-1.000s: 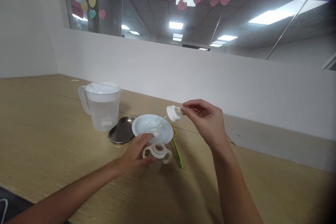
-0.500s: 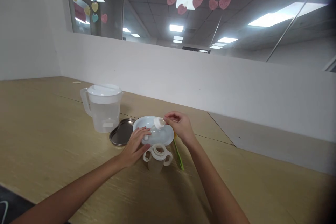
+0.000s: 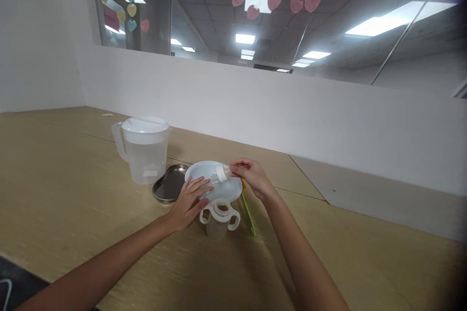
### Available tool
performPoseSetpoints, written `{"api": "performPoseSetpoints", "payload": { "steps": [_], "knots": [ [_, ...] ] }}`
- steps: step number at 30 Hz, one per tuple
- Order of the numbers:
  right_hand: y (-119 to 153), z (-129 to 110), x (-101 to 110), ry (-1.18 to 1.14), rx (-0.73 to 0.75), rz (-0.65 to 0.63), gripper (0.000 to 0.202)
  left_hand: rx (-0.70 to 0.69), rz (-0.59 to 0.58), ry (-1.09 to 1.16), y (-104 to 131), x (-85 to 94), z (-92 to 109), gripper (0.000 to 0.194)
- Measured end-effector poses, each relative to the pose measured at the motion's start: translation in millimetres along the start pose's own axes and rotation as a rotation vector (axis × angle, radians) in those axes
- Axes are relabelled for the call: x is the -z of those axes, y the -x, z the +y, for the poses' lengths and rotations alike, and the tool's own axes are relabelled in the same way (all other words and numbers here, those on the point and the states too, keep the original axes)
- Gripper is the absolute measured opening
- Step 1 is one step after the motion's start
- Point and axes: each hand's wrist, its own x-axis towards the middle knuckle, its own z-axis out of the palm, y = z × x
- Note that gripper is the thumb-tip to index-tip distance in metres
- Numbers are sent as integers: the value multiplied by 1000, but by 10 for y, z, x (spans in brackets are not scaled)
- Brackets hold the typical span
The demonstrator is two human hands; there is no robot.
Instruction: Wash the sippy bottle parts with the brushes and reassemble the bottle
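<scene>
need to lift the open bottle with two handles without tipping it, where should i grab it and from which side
Likely best by its two handles, left hand from the left, right hand, once free, from the right. The bottle stands upright with its mouth uncovered, and the handles curve out on opposite sides, so this grip should keep it level.

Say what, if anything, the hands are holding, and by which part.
The right hand pinches the white bottle cap by its clear tip, over the bowl. Whether the left hand grips anything cannot be told.
</scene>
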Motion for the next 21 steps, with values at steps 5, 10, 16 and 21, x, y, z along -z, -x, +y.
{"api": "performPoseSetpoints", "payload": {
  "steps": [5,10,16,21],
  "knots": [
    [6,-18,3,-29,-56,5,15,15,7,-9,8,-11,-5,39],
    [-1,-19,39,13,-72,29,11,26,19,11,8,-17,-3,36],
    [-51,33,135,144,-59,95,9,42,16,-5,10,-5,25,34],
    [-132,102,311,228,-10,201,11,40,-6,-4,10,-7,19,32]
  ]
}}
